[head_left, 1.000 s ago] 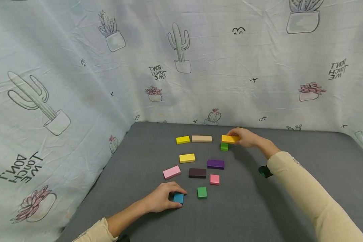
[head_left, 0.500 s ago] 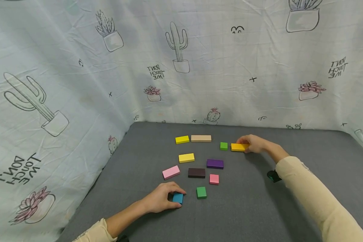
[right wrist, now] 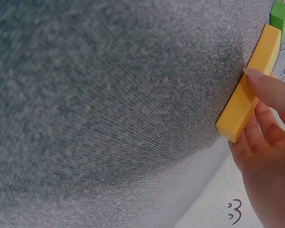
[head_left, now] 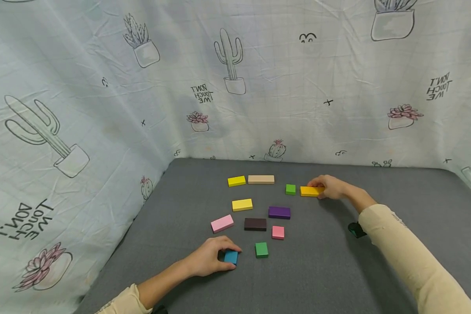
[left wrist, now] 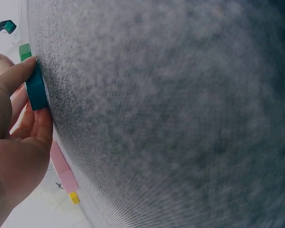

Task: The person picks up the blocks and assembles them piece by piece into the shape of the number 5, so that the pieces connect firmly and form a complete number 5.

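Note:
My left hand (head_left: 209, 257) pinches a small blue block (head_left: 231, 257) between thumb and fingers, low on the near left of the table. The left wrist view shows the blue block (left wrist: 36, 89) from the side, gripped at its two ends. Farther off on the right, my right hand (head_left: 329, 187) holds a long orange-yellow block (head_left: 311, 191) that lies flat on the cloth. In the right wrist view the thumb presses one long side of this orange-yellow block (right wrist: 249, 85). A small light green block (head_left: 290, 189) lies just left of it, a narrow gap between them.
Between the hands lie a green block (head_left: 261, 250), a coral block (head_left: 278, 232), a dark brown block (head_left: 255, 224), a purple block (head_left: 279, 213) and a pink block (head_left: 222, 223). Yellow blocks (head_left: 242, 205) and a tan block (head_left: 261, 179) sit farther back. Printed curtains (head_left: 274, 87) border the table.
My right hand has brought the orange-yellow block from above the light green block rightward and down onto the table, where it now stays. The left hand has held its place.

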`<state>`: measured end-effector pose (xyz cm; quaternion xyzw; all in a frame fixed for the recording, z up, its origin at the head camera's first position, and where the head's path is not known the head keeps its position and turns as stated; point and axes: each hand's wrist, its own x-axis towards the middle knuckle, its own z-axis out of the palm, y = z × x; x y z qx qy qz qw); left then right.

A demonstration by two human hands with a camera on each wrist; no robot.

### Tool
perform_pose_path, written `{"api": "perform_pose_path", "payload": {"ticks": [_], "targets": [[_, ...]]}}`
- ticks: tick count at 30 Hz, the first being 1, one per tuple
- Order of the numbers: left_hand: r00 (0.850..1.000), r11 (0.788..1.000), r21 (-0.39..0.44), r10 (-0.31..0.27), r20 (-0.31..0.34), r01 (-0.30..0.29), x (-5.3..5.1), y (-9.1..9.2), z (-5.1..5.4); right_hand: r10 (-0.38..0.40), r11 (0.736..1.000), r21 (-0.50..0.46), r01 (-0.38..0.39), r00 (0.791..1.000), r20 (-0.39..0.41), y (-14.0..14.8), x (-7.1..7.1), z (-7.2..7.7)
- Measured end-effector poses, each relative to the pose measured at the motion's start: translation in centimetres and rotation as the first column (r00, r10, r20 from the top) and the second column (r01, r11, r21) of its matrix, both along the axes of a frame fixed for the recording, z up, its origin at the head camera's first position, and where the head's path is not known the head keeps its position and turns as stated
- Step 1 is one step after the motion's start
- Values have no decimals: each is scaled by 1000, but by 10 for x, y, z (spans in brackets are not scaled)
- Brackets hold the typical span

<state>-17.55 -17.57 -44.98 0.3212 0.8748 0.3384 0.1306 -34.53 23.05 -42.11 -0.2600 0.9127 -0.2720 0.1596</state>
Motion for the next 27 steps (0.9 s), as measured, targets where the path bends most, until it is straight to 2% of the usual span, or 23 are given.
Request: {"api": "perform_pose_path", "payload": {"ticks": [4, 8, 15, 21, 27], "targets": [[1000, 1000, 3, 0, 3, 0, 1, -1, 0, 12, 1000, -19, -12, 1000, 7, 1, -1, 2], [1000, 1000, 7, 2, -5, -2, 1, -1, 1, 12, 997, -79, -12, 1000, 6, 0, -4, 7], [1000, 1000, 10, 3, -24, -3, 1, -1, 1, -34, 982, -183, 33, 999, 0, -12, -9, 12], [999, 1000, 15, -6, -43, 6, 1, 0, 1, -24, 979, -202, 18, 999, -27, -29, -11, 8], [1000, 1000, 18, -6, -31, 7, 2, 0, 1, -5, 980, -200, -5, 999, -46, -47, -11, 2]]}}
